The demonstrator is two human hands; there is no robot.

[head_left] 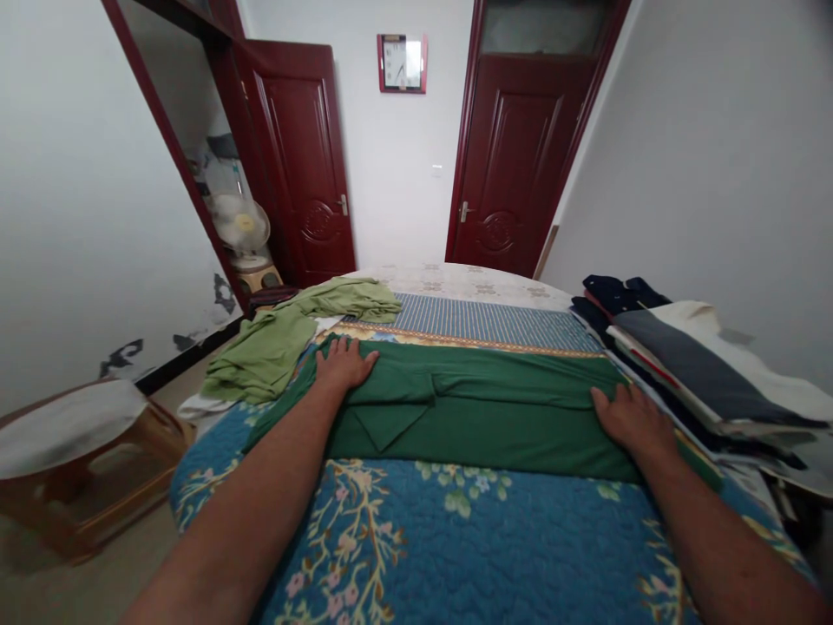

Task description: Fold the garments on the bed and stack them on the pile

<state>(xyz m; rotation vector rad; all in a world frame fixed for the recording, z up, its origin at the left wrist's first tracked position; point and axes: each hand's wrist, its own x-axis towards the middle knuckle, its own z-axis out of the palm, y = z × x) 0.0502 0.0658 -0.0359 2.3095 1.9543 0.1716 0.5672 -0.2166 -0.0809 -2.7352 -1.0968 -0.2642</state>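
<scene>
Dark green garment [468,408] lies spread crosswise on the blue floral quilt [423,538] of the bed, folded lengthwise into a long band, with one fold edge running along its middle and a small triangular flap showing near the left end. Judged from its present lie, the lengthwise folding appears done and the cross folds remain; the piece is not yet a compact bundle like those stacked at the right. Taken from the left: a wooden stool [84,469] with a pale cover stands on the floor beside the bed, and a light green garment [279,343] lies loosely crumpled at the bed's left far corner, unfolded, just beside the dark green one. The left hand [344,363] rests palm down on the left end of the dark green garment, fingers extended and flat, pressing rather than gripping. The cloth between the hands is smooth, of a matte, soft-looking fabric, with slight creasing near the centre fold. The right hand [630,419] lies flat on the right end, fingers likewise spread and relaxed, closed on nothing. Further right, a stack of folded clothes [703,373] in dark and pale colours sits along the bed's edge against the wall.
</scene>
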